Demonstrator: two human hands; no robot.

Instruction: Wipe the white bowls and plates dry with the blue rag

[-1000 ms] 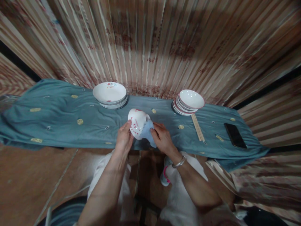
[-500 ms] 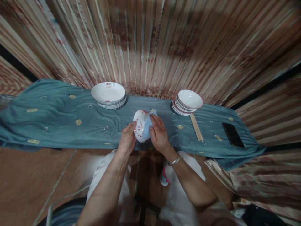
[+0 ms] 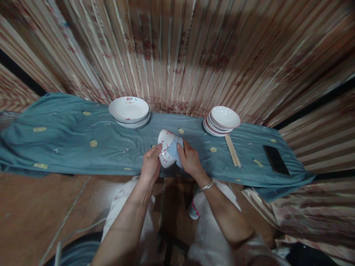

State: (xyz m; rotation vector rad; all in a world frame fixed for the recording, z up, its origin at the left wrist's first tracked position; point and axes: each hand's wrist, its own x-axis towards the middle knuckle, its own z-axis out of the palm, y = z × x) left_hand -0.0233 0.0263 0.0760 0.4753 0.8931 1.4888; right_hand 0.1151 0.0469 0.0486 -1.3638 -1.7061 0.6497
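Observation:
A white bowl with small red marks (image 3: pixel 164 138) is tilted on its side above the front of the cloth-covered table. My left hand (image 3: pixel 152 159) grips its left edge, thumb on the outer wall. Against the bowl's right side lies a light blue cloth (image 3: pixel 175 149), pinched by my right hand (image 3: pixel 190 159) with the thumb on top. The fingers of both hands are partly hidden behind the bowl and cloth. A silver bangle (image 3: pixel 208 185) circles my right wrist.
A stack of white plates (image 3: pixel 129 109) stands at the back left, a stack of red-rimmed bowls (image 3: pixel 225 117) at the back right. Chopsticks (image 3: pixel 232 150) and a black phone (image 3: pixel 276 159) lie to the right on the teal tablecloth (image 3: pixel 66 136). A pleated curtain (image 3: pixel 172 55) hangs behind.
The bowl has turned so that more of its side wall shows. My right hand and the blue cloth have shifted slightly right and down along it.

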